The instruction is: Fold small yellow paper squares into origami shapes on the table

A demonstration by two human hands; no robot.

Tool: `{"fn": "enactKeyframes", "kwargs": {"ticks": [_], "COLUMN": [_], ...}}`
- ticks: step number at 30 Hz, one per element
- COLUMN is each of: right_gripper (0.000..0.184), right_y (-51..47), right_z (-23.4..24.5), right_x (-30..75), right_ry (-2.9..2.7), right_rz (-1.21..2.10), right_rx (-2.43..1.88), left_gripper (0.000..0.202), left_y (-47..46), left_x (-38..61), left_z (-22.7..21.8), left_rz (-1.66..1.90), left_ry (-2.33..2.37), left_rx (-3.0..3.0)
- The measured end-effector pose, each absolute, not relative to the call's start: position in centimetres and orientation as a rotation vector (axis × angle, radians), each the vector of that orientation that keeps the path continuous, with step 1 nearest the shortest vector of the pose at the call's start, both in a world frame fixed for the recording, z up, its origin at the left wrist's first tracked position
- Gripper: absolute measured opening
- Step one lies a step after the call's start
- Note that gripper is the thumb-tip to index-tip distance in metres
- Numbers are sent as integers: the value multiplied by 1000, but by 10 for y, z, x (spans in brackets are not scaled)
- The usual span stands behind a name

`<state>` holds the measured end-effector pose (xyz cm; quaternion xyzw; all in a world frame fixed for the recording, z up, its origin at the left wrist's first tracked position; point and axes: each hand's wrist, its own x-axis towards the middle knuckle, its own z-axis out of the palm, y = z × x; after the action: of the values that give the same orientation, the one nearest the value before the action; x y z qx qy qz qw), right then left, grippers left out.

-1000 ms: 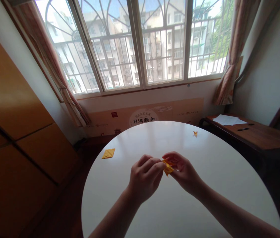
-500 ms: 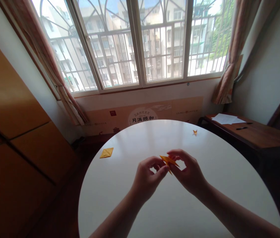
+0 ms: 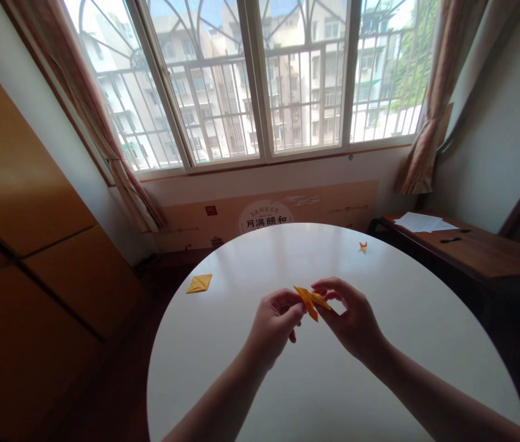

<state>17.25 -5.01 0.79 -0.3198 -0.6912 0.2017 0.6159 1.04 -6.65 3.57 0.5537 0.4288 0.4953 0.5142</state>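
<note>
Above the round white table (image 3: 379, 368) I hold a small folded piece of orange paper (image 3: 311, 301) between both hands. My left hand (image 3: 273, 325) pinches its left end with thumb and fingertips. My right hand (image 3: 349, 316) pinches its right side, fingers curled around it. The paper's pointed flaps stick up and down between the two hands. Both forearms reach in from the bottom of the view.
A flat folded orange paper (image 3: 199, 283) lies at the table's left edge. A tiny folded orange figure (image 3: 363, 247) stands near the far right rim. A dark wooden bench (image 3: 481, 252) with white sheets and a pen is at the right. A window and curtains are behind.
The hands have opened out slightly from a tight cluster. The orange paper has turned between them and now shows a longer pointed shape.
</note>
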Motion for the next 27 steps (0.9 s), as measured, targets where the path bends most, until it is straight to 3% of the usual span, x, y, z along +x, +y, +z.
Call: {"fn": "enactKeyframes", "kwargs": {"ticks": [7, 14, 27], "right_gripper": [7, 9, 10], "right_y": [-49, -52, -51], "right_z": [9, 15, 14], "right_x": [172, 174, 177], "right_ry": [-1584, -1639, -1676], "right_rz": [525, 342, 249], "right_rx": [-670, -658, -656], "left_gripper": [14, 23, 33], "left_y": [-68, -71, -68], "left_x": [11, 11, 10], "left_z": [42, 43, 38], "left_rz": [1193, 1005, 1051], "left_ry": [999, 806, 781], "left_rx": [1145, 914, 957]}}
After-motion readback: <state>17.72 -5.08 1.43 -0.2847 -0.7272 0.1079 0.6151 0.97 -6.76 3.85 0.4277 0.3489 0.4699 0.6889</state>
